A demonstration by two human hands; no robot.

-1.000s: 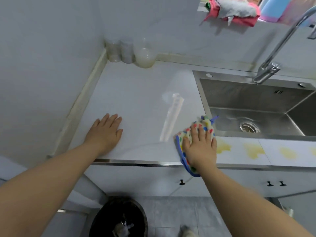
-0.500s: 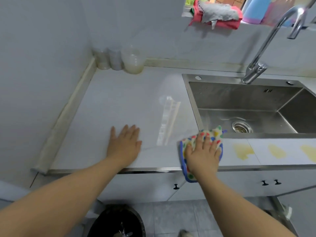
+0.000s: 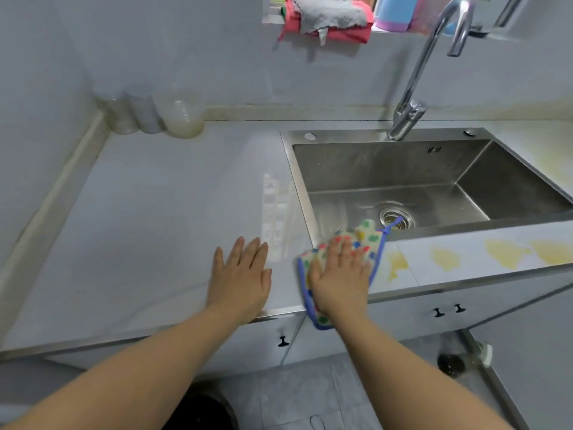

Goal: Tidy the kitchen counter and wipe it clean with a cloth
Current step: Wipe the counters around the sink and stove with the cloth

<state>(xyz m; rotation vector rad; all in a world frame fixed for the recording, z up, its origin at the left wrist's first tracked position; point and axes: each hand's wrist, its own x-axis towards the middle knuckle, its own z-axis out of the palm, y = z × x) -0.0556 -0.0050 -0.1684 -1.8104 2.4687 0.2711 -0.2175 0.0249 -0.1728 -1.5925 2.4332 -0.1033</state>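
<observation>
The left hand (image 3: 240,280) has slid right across the worktop (image 3: 155,228), nearing the right hand (image 3: 339,280); both lie flat, fingers straight. The right presses the spotted cloth (image 3: 369,235), whose length runs from worktop edge toward the sink (image 3: 403,169)

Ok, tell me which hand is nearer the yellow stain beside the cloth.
Right. The right hand presses the cloth just left of the yellow stain; the left hand lies flat farther left.

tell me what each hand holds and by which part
Nothing gripped: right hand presses flat on the middle of the spotted cloth; left hand lies flat on the counter.
</observation>
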